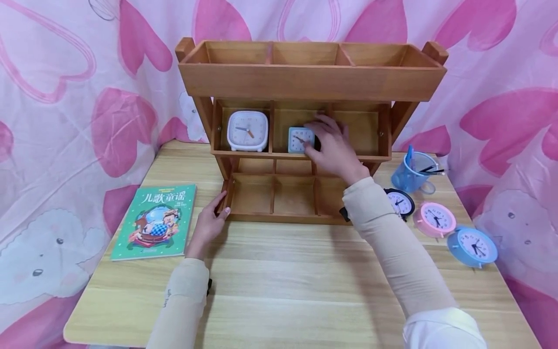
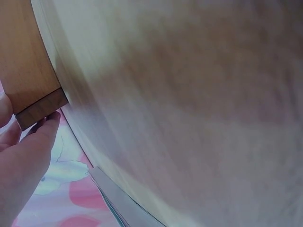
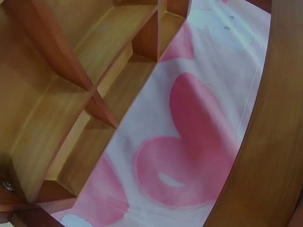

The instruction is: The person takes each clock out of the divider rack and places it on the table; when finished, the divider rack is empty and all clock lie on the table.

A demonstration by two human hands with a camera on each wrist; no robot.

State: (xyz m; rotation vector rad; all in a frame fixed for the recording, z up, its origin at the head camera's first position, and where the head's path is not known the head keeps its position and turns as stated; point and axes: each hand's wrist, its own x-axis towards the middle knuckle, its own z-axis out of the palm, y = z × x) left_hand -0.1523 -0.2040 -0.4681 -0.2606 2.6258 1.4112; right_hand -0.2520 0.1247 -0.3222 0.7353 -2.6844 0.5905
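In the head view my right hand is at the middle compartment of a wooden three-tier shelf. Its thumb and fingers hold a small light-blue square alarm clock by its right side. A larger white alarm clock stands in the compartment to the left. My left hand grips the shelf's lower left end. In the left wrist view, fingers of that hand touch the wooden end piece. The right wrist view shows shelf compartments, but not the held clock.
On the right of the table are a black round clock, a pink clock, a blue clock and a blue pen cup. A green book lies left. Behind hangs a pink heart-patterned curtain.
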